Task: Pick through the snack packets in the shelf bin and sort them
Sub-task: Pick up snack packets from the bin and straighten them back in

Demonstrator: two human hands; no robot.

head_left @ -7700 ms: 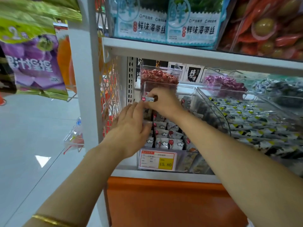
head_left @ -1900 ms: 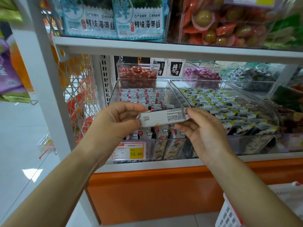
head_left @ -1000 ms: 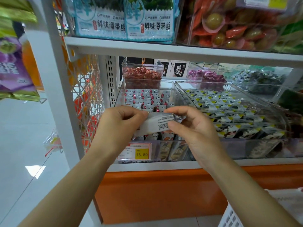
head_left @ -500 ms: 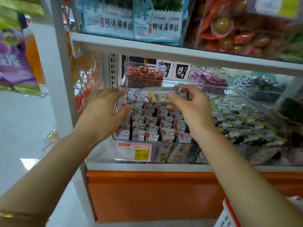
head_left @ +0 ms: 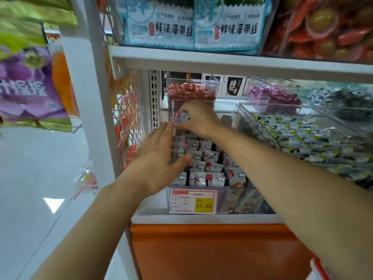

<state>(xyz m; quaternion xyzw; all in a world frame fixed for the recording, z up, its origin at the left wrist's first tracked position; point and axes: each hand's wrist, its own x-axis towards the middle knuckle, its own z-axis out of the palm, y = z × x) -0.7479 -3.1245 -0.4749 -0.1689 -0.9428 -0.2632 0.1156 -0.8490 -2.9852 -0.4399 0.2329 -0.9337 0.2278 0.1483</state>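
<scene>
Right hand: the right hand (head_left: 198,118) reaches to the back of the bin (head_left: 226,111), arm stretched out, fingers curled round one packet (head_left: 182,117) and pinching it at the rear left corner, above the rows.
Left hand: the left hand (head_left: 159,162) is stretched forward over the bin's left side, palm down, fingers straight and together, holding nothing; I cannot tell whether it touches the rows beneath.
Hands together: apart, though the left fingertips come just beside the held packet.
Bin: clear plastic, on the lower shelf (head_left: 201,218), at its left end; a price tag (head_left: 192,201) reading 15.80 is on its front wall.
Bin contents: rows of grey packets (head_left: 203,158) with a red dot and white cloud, standing upright, front to back.
Box behind: a small clear box (head_left: 190,91) of red wrapped sweets, just behind the bin.
Right bin: a larger clear bin (head_left: 262,126) beside it, full of dark packets with yellow corners.
Tub: purple wrapped sweets (head_left: 274,98) in a clear tub further back.
Top shelf: blue-white bags (head_left: 191,27), with red and olive pouches (head_left: 327,27) to their right.
</scene>
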